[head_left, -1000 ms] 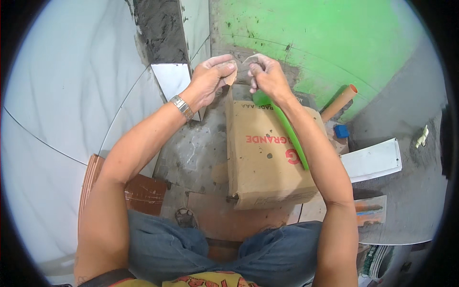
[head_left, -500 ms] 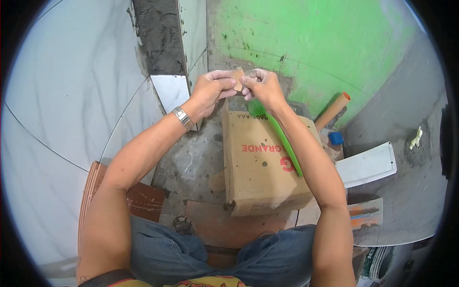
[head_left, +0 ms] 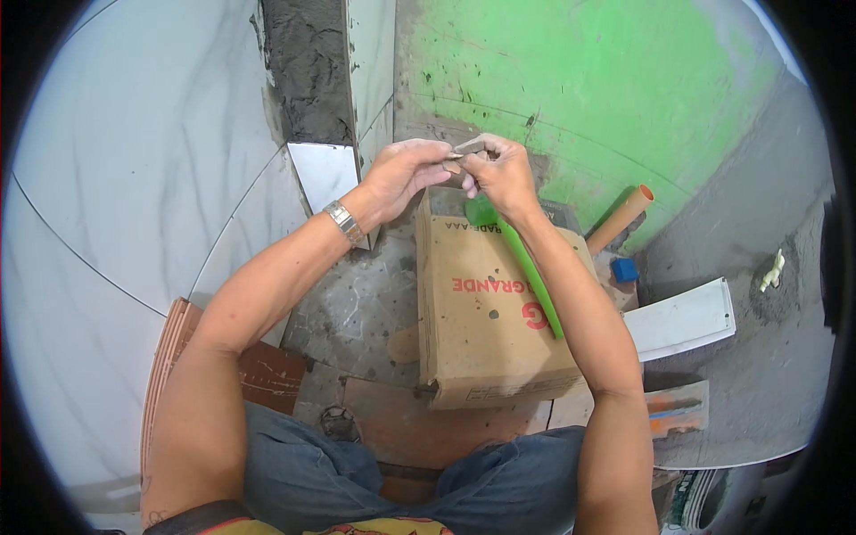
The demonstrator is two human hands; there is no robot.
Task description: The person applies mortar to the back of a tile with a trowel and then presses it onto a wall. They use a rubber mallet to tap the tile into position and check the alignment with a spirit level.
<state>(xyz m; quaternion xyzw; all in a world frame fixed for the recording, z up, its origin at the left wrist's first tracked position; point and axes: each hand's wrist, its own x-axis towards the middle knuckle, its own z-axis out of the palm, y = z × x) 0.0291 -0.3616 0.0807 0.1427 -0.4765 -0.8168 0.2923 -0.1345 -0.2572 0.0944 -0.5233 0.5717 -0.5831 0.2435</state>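
Above the far end of the cardboard box (head_left: 481, 312), my two hands meet around a small tile shard (head_left: 469, 148). My left hand (head_left: 406, 178), with a metal watch on its wrist, pinches the shard's left end between thumb and fingers. Its right side is gripped by the bent fingers of my right hand (head_left: 505, 178). The shard is tilted, so a thin grey edge shows, with a bit of tan below it; fingers hide the rest. Under my right forearm a bright green tool or strip (head_left: 530, 276) lies along the box top.
Marbled white wall tiles (head_left: 134, 178) rise at left, beside a strip of wet grey mortar (head_left: 308, 71). A green wall (head_left: 580, 89) stands ahead. To the right are an orange pipe (head_left: 621, 218), a blue block (head_left: 624, 269) and a white tile offcut (head_left: 682, 319). Brown tiles (head_left: 169, 357) lean at lower left.
The shard has turned from showing its tan face to lying nearly edge-on. Both hands have shifted slightly right, and the right fingers have curled more over it.
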